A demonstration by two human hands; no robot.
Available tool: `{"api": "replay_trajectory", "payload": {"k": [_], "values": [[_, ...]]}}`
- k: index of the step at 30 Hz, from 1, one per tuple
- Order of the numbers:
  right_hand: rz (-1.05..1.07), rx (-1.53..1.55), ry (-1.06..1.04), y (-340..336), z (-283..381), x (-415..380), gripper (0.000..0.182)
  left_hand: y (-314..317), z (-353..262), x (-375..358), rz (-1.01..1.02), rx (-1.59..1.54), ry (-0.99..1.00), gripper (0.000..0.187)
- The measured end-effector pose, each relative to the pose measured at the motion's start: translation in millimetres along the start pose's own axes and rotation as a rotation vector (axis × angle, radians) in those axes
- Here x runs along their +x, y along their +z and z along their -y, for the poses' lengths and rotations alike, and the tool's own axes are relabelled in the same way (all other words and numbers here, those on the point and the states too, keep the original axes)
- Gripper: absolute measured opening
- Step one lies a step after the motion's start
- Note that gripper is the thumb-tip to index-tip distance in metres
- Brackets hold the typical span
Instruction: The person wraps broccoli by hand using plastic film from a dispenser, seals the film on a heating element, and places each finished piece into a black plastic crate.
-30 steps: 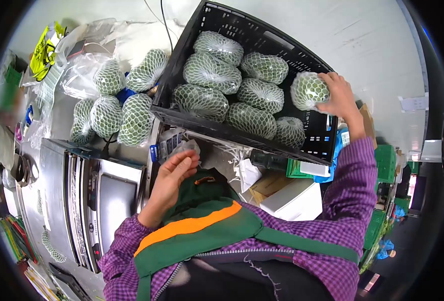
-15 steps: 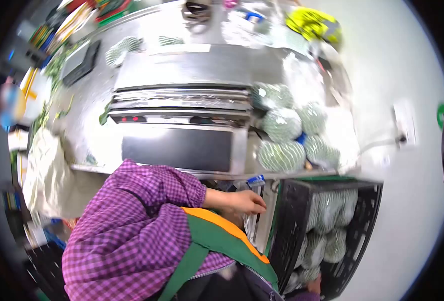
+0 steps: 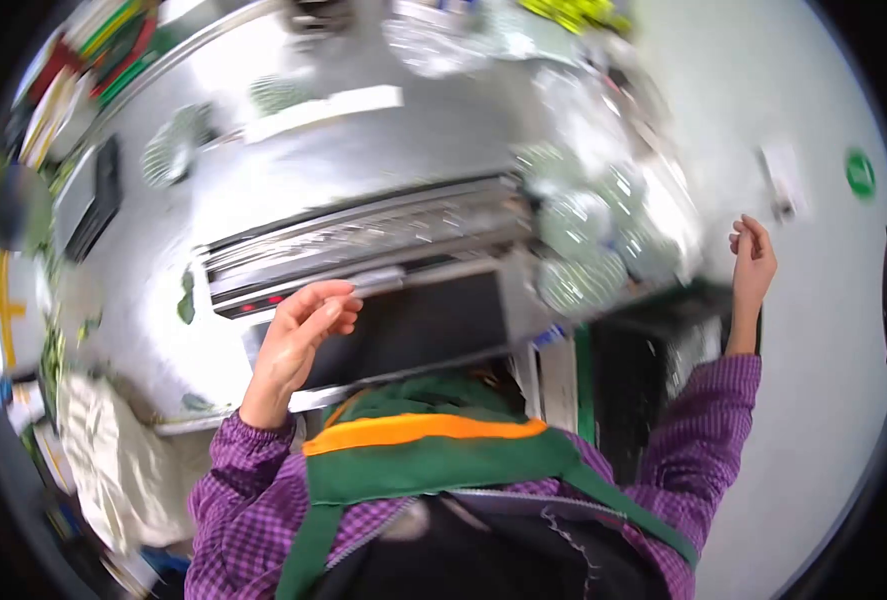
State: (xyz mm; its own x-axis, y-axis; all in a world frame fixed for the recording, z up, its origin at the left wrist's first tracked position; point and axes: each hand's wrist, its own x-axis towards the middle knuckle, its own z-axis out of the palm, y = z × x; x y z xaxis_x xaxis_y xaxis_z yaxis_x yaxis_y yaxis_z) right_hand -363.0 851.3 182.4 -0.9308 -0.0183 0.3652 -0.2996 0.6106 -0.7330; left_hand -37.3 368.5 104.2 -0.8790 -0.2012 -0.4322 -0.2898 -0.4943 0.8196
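Observation:
My left hand (image 3: pixel 308 340) hovers over the front left of a tabletop wrapping machine (image 3: pixel 363 235), near its dark flat plate (image 3: pixel 413 325). Its fingers are loosely bent, thumb apart, and nothing shows in them. Out to the right, my right hand (image 3: pixel 753 262) is raised above the black crate (image 3: pixel 628 385) near the wall. Those fingers are half curled and also look free of any object. Several round, pale green bundles in white netting (image 3: pixel 583 280) are grouped at the machine's right; motion blurs them. My right sleeve hides part of the crate.
Clear plastic film or bags (image 3: pixel 588 120) lie at the back right of the metal table (image 3: pixel 153 300). Netted pieces (image 3: pixel 170 150) and a black-edged scale-like device (image 3: pixel 93 200) are at the left. A cream cloth bag (image 3: pixel 113 460) hangs off the front left corner.
My left hand has moved from beside the crate to over the machine's front left. My right hand has come up out of the crate. The view has turned and tilted.

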Motion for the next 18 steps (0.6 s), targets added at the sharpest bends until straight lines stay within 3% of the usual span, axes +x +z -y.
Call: {"api": "replay_trajectory", "payload": {"k": [5, 8, 10, 11, 13, 14, 16, 17, 18], "values": [[0.589, 0.122, -0.326, 237.6, 170.3, 9.9, 0.022, -110.2, -62.5, 22.1, -0.373, -0.025, 0.385, 0.023], [0.883, 0.314, -0.377, 366.1, 269.2, -8.9, 0.024, -183.0, -86.5, 54.4, -0.600, -0.136, 0.500, 0.022], [1.095, 0.439, -0.274, 447.7, 323.2, -22.9, 0.027, -240.7, -90.3, 78.9, -0.680, -0.184, 0.483, 0.041], [1.182, 0.434, -0.245, 484.8, 351.1, -31.8, 0.031, -267.1, -90.7, 91.8, -0.696, -0.194, 0.488, 0.041], [1.321, 0.389, -0.163, 554.4, 394.2, -46.7, 0.040, -314.6, -94.0, 118.9, -0.843, -0.212, 0.421, 0.069], [1.375, 0.352, -0.114, 589.8, 407.1, -53.4, 0.044, -336.8, -100.4, 130.2, -0.850, -0.225, 0.422, 0.069], [1.371, 0.287, 0.003, 658.0, 424.6, -66.1, 0.061, -378.3, -111.5, 152.0, -0.950, -0.100, 0.319, 0.094], [1.379, 0.280, -0.004, 688.1, 431.0, -72.6, 0.061, -391.2, -120.0, 159.5, -0.966, -0.072, 0.293, 0.106], [1.320, 0.225, 0.025, 715.4, 435.4, -80.3, 0.070, -403.4, -127.1, 166.0, -0.974, -0.082, 0.291, 0.106]]}}
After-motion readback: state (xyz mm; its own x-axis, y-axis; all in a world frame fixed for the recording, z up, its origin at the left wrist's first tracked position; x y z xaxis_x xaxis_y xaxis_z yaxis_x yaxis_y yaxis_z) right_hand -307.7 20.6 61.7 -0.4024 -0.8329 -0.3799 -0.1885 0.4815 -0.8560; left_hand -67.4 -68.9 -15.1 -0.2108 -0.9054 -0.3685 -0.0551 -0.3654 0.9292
